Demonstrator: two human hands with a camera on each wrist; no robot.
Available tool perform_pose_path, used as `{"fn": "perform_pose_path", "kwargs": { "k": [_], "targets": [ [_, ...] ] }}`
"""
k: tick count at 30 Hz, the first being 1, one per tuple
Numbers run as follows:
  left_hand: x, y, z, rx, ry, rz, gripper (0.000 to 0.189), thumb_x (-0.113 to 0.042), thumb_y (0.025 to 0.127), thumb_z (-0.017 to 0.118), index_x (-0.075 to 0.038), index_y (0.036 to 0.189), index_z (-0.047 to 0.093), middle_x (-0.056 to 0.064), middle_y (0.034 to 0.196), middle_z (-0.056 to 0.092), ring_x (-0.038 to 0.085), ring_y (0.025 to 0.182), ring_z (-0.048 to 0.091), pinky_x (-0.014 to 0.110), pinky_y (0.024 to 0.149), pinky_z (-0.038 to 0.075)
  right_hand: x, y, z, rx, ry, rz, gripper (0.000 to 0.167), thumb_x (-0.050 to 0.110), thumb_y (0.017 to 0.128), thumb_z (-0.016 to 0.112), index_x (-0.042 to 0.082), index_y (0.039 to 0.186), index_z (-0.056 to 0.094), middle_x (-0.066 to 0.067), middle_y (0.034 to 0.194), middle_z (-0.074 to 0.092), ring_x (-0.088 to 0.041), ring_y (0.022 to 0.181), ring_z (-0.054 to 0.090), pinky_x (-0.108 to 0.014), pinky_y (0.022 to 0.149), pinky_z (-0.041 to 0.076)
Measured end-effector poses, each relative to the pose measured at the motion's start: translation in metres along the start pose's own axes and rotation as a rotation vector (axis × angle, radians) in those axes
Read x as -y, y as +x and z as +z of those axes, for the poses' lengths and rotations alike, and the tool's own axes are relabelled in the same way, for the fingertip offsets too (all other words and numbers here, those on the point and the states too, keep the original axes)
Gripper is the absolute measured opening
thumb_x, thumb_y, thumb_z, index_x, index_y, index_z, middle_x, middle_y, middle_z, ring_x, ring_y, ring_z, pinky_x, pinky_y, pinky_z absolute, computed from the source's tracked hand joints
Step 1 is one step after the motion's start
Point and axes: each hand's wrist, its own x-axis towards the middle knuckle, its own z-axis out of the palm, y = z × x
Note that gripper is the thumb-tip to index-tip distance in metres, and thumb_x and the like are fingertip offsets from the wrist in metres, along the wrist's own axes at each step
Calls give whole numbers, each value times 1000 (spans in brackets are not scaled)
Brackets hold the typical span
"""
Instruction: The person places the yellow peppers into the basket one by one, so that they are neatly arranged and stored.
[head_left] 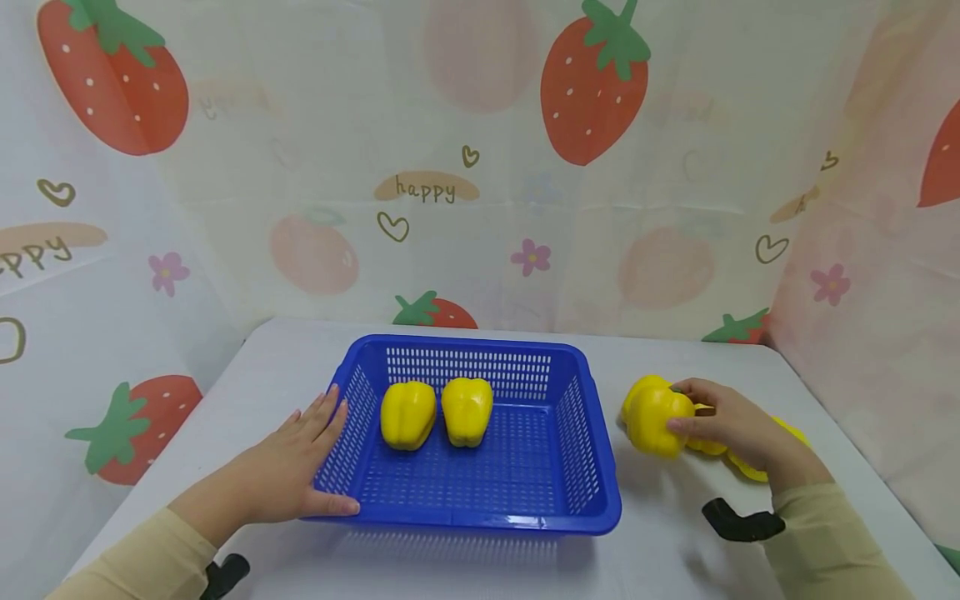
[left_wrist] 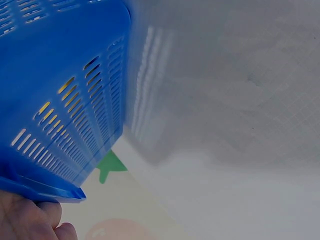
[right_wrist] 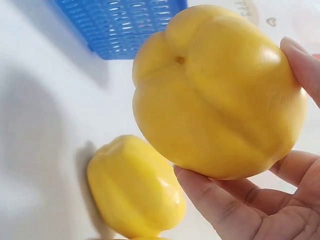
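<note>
My right hand (head_left: 738, 425) pinches a yellow bell pepper (head_left: 660, 423) between thumb and fingers, right of the blue basket (head_left: 487, 518). In the right wrist view that held bell pepper (right_wrist: 220, 100) shows its lobed end, raised above another yellow bell pepper (right_wrist: 135, 187) on the table. Two yellow bell peppers, one on the left (head_left: 408, 415) and one beside it (head_left: 467, 411), stand in the basket's left half. Against the basket's left rim lies my left hand (head_left: 296, 462), its fingers stretched along the side and its thumb on the front corner.
More yellow bell peppers (head_left: 750, 468) lie behind and under my right hand, partly hidden by it. The white table (head_left: 645, 550) reaches back to a hanging cloth (head_left: 510, 200) printed with strawberries, which also covers both sides.
</note>
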Motion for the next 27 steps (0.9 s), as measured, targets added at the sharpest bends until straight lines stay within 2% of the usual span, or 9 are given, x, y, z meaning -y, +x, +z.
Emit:
{"fn": "perform_pose_path", "kwargs": {
  "k": [7, 12, 16, 27],
  "targets": [
    [1, 0, 1, -14, 18, 8, 124, -86, 61, 43, 0, 145, 15, 20, 152, 1, 37, 138, 8, 56, 107, 15, 13, 3, -8, 4, -70, -56, 51, 32, 83, 66, 5, 122, 49, -17, 118, 51, -31, 104, 54, -36, 83, 48],
    [2, 1, 2, -14, 18, 8, 124, -86, 60, 43, 0, 145, 15, 19, 152, 1, 36, 138, 8, 56, 107, 15, 20, 6, -10, 4, -105, -37, 53, 36, 82, 66, 7, 123, 48, -16, 121, 51, -37, 109, 51, -46, 88, 46],
    [2, 1, 2, -11, 15, 6, 123, -85, 61, 44, 0, 145, 15, 19, 152, 1, 36, 138, 8, 56, 107, 15, 30, 9, -13, 0, -123, -63, 53, 35, 83, 66, 7, 124, 48, -17, 122, 50, -42, 112, 48, -51, 90, 44],
    [1, 0, 2, -15, 13, 5, 124, -87, 60, 42, 0, 145, 15, 19, 152, 1, 36, 138, 7, 56, 107, 15, 63, 21, -18, 24, -162, -139, 45, 33, 84, 65, 12, 121, 50, -13, 119, 51, -37, 110, 51, -52, 91, 42]
  ]
}}
